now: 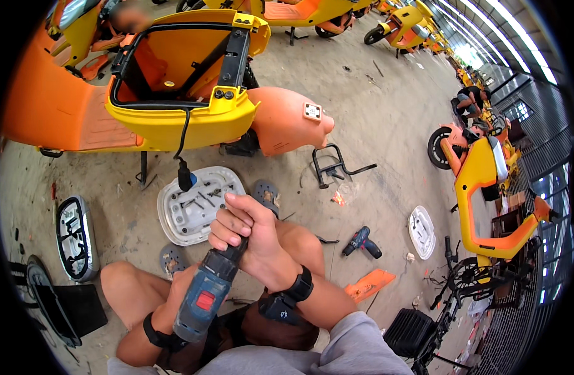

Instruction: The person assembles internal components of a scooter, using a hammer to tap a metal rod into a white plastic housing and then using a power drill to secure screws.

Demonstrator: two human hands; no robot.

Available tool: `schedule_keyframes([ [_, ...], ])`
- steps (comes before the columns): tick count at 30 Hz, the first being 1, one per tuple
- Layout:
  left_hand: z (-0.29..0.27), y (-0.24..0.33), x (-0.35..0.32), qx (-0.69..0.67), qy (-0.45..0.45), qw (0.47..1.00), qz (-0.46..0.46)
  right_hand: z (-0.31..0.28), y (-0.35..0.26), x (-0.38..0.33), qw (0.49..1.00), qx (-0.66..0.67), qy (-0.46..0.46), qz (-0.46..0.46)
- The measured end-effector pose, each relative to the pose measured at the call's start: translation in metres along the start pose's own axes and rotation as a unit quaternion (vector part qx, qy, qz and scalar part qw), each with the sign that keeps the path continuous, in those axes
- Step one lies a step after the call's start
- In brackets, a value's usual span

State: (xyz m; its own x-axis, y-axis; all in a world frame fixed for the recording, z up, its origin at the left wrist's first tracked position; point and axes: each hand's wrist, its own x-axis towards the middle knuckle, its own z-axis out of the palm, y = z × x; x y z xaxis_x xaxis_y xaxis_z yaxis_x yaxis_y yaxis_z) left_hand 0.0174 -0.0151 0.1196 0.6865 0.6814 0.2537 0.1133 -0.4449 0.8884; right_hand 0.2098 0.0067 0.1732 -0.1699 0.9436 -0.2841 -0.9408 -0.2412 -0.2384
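Observation:
A blue and black cordless drill (204,300) is held in front of my body, its chuck end tilted up and away. My right hand (252,225) is closed around the black chuck end. Behind the drill body is my left hand (183,284), its fingers mostly hidden; it appears to grip the drill's handle. Beyond my hands a white plastic tray-like cover (168,203) lies on the floor with bolts and small metal parts in it. Above it a black cable with a connector (186,178) hangs from the yellow and orange scooter (174,122).
A second drill (362,242), a black metal bracket (332,169), an orange panel (369,285) and another white cover (421,232) lie to the right. At left is a black-and-white oval part (75,239). A partly stripped scooter (481,212) and a crouching person (471,103) are farther right.

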Motion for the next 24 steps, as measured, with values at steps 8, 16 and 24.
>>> schedule_keyframes([
  [8, 0.002, 0.004, 0.002, -0.009, -0.004, 1.0, -0.015, -0.001, 0.002, 0.008, 0.998, 0.028, 0.056, 0.005],
  [16, 0.008, -0.018, -0.016, -0.064, -0.015, 0.997, -0.036, 0.002, 0.003, 0.011, 0.998, 0.024, 0.066, 0.005],
  [24, -0.001, -0.023, -0.009, -0.161, -0.11, 0.979, -0.059, -0.011, 0.005, 0.013, 0.996, 0.071, 0.05, -0.031],
])
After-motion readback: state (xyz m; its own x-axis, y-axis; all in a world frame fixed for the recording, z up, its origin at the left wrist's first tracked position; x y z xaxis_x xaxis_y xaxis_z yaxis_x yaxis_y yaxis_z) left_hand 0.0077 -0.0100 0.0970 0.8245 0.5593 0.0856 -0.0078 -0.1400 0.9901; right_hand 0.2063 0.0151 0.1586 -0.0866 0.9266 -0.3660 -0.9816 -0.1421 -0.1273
